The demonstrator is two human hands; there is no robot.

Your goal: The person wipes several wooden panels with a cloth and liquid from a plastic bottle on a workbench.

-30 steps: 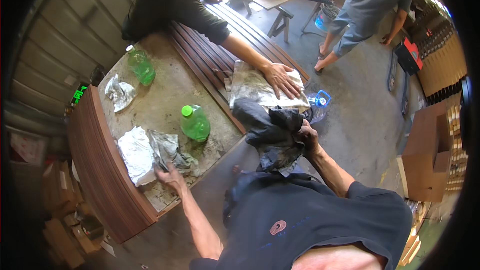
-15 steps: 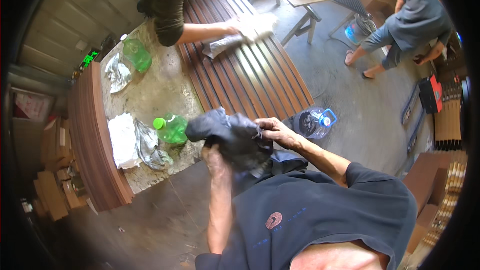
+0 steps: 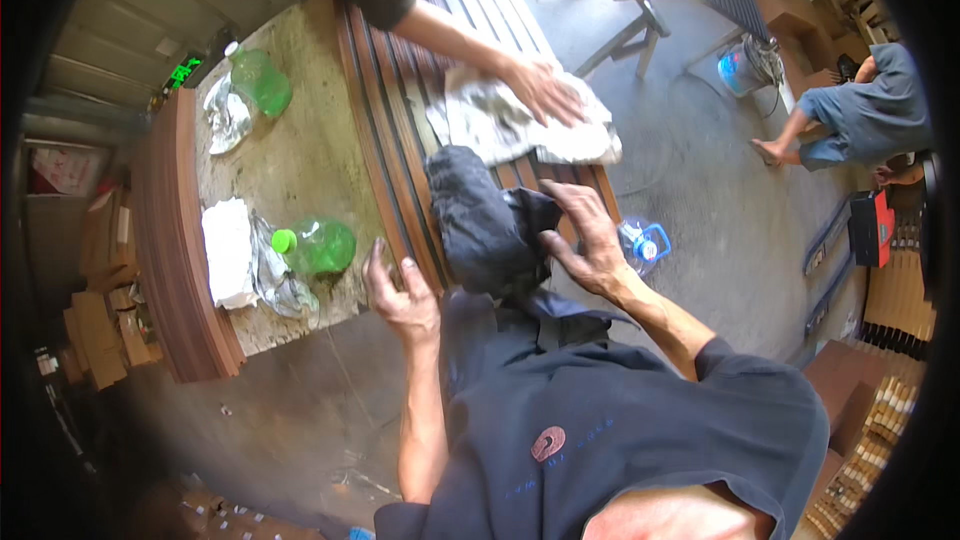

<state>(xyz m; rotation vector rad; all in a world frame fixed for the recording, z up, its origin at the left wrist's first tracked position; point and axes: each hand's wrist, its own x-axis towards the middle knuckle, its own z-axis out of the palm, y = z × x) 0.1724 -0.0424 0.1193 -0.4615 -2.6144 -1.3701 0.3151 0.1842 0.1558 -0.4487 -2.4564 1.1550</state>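
A bunched black cloth (image 3: 475,225) lies over the near end of a brown slatted panel (image 3: 395,170). My left hand (image 3: 403,300) is off to the cloth's left, open, its fingers spread and nothing in them. At the cloth's right side is my right hand (image 3: 590,240), thumb and fingers apart around its edge without closing on it. Farther up the panel, a co-worker's hand (image 3: 545,90) presses flat on a white cloth (image 3: 490,120).
Green bottles (image 3: 320,245), (image 3: 262,83) and white rags (image 3: 230,250) stand and lie on the worn tabletop (image 3: 330,120). Stacked brown boards (image 3: 175,240) edge its left. A clear jug (image 3: 640,243) with a blue handle is right of the panel. Another person (image 3: 875,115) is at the far right.
The black cloth has come down onto the panel's near end. My left hand has let go and moved left; my right fingers have spread. The co-worker's white cloth is now spread nearer me.
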